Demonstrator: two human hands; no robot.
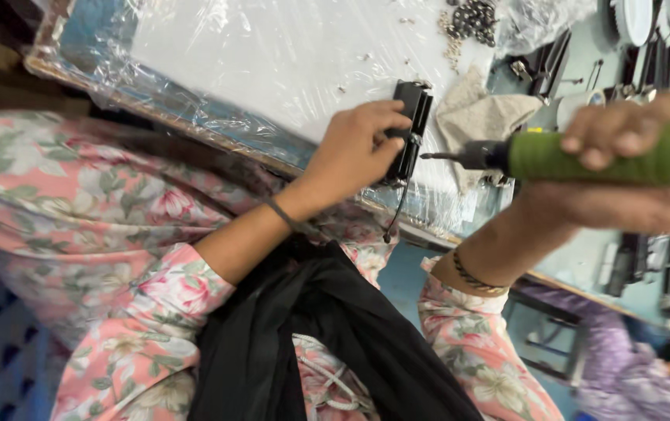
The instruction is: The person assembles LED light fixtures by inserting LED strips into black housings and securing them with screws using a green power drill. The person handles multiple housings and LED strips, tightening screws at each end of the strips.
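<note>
While the left hand point(354, 148) closes its fingers around a small black plastic part point(411, 129), it presses this part down on the bench point(272, 54), which is covered with a clear plastic sheet. The part lies near the middle of the view, and a thin black wire point(395, 214) hangs from its lower end toward 6 o'clock. At 3 o'clock from the part, the right hand point(623, 136) grips firmly a green power screwdriver point(608, 156), so both hands are closed on something. The dark metal tip of the tool points toward 9 o'clock, to the black part, and stops just beside it without touching. Between the tip and the far side of the bench lies a crumpled beige cloth point(479, 117). At 12 o'clock from the cloth there is a small heap of dark screws point(471, 19). The person wears floral pink sleeves, a thin dark band on the left wrist and a metal bracelet point(475, 281) on the right wrist. At about 4 o'clock, in the lower corner, another person in purple clothing point(631, 374) is partly visible and blurred
</note>
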